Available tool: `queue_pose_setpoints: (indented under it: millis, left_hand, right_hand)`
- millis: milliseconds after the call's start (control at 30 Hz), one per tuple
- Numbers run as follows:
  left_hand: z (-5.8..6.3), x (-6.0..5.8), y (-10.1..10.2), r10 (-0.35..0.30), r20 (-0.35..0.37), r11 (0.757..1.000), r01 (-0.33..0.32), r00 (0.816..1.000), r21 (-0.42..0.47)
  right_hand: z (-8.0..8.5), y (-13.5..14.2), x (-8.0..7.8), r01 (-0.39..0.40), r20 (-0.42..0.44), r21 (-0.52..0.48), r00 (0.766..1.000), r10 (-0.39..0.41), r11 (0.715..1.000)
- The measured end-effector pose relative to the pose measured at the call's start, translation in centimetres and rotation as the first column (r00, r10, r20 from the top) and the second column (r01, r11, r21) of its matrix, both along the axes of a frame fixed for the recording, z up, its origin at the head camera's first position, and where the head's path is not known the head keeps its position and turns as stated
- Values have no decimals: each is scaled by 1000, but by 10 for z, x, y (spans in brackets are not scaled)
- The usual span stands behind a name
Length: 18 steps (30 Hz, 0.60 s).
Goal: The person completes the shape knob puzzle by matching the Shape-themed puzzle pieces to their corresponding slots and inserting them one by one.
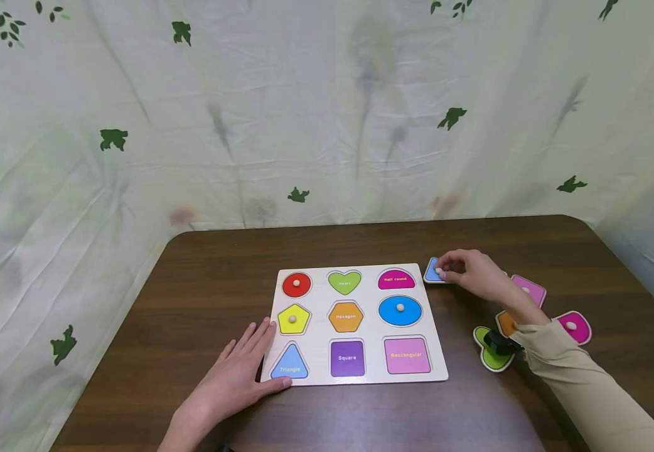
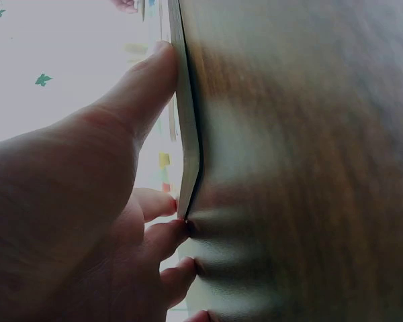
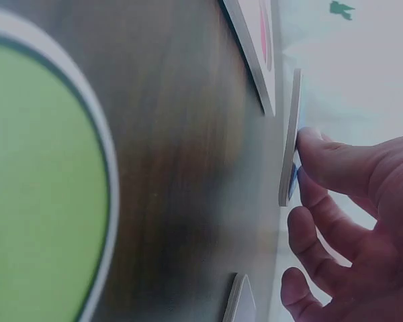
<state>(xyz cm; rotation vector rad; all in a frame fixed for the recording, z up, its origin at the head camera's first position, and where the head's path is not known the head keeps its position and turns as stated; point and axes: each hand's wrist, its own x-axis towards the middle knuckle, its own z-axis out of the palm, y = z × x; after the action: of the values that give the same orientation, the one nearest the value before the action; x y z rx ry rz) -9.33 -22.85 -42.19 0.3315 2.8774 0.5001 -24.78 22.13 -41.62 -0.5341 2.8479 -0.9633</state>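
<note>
A white shape puzzle board (image 1: 318, 329) lies on the table. Knobbed pieces sit in its circle, pentagon and oval spaces; printed shapes show in the others. My left hand (image 1: 242, 363) rests along the board's left edge with fingers extended, its thumb on the lower corner near the printed triangle. In the left wrist view the thumb (image 2: 144, 84) touches the board's edge. Beyond the board's upper right corner, my right hand (image 1: 476, 274) pinches the knob of a blue triangle piece (image 1: 432, 271). In the right wrist view this triangle piece (image 3: 291, 141) stands tilted at the fingertips.
Around the right forearm lie loose pieces: a green heart (image 1: 493, 358), an orange piece (image 1: 506, 322) partly hidden by the wrist, a pink-purple piece (image 1: 533, 290) and a magenta half round (image 1: 578, 326). A patterned cloth (image 1: 327, 125) hangs behind the brown table (image 1: 214, 270).
</note>
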Motion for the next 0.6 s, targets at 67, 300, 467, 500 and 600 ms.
queue_pose_setpoints:
  millis: [67,300,467,500,600]
  left_hand:
    - [0,0,0,1,4,1000,-1,1000,-1]
    - [0,0,0,1,6,1000,-1,1000,-1]
    - [1,0,0,-2,2,1000,2,1000,0]
    - [1,0,0,-3,2,1000,3,1000,0]
    - [1,0,0,-6,1,1000,6,1000,1]
  right_hand:
    - [0,1,4,8,-8,-6,1000,-8,1000]
    - [1,1,17,7,-30,-40,1000,-8,999]
    - [2,-2,26,5,-38,-86,999,-9,996]
    - [2,-3,28,6,-39,-94,999,-9,996]
    - [4,-5,33,12,-43,-107,999,-16,994]
